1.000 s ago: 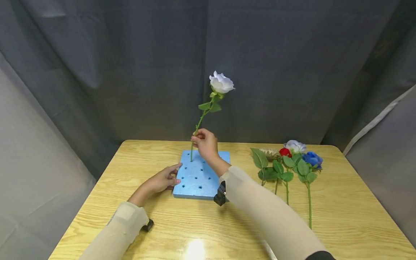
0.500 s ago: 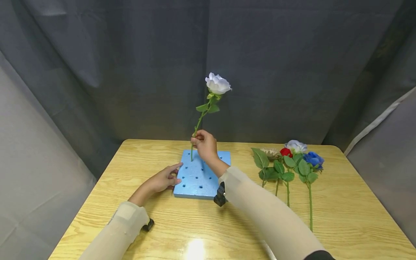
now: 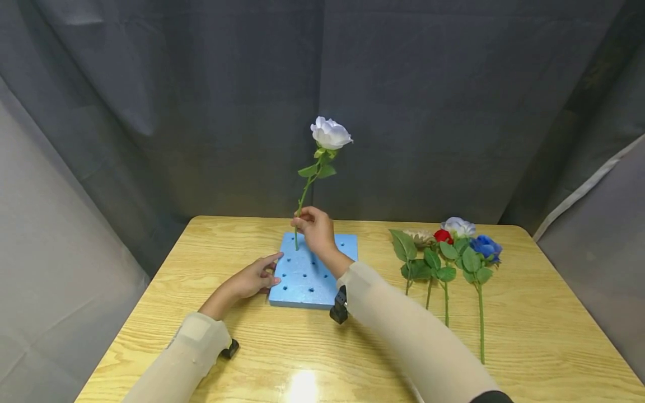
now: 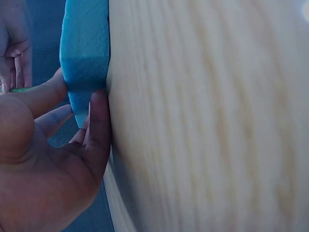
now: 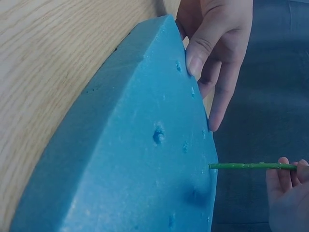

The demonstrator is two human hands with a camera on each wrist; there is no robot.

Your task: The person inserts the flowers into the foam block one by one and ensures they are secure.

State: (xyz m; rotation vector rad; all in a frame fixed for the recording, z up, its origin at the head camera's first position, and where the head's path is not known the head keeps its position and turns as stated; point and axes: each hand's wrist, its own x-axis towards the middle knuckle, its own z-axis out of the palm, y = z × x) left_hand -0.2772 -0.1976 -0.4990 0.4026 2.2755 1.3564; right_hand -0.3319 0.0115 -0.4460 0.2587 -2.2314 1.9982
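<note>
A blue foam board (image 3: 317,291) dotted with small holes lies on the table. My right hand (image 3: 317,232) pinches the green stem of a white artificial rose (image 3: 331,134) low down. The stem's lower end meets the board at a hole in its far left part, as the right wrist view also shows. The flower stands above the hand, leaning slightly right. My left hand (image 3: 251,278) holds the board's left edge; in the left wrist view its fingers (image 4: 100,116) lie along the board's side. How deep the stem sits cannot be told.
Several artificial flowers lie on the right of the wooden table (image 3: 252,358): a white rose (image 3: 458,226), a red rose (image 3: 443,237), a blue rose (image 3: 485,247) and a beige flower (image 3: 421,238). A dark curtain (image 3: 227,112) hangs behind.
The white rose's head has come down and left, and its stem leans a little less. My right hand has lowered slightly with the stem. My left hand stays at the board's edge.
</note>
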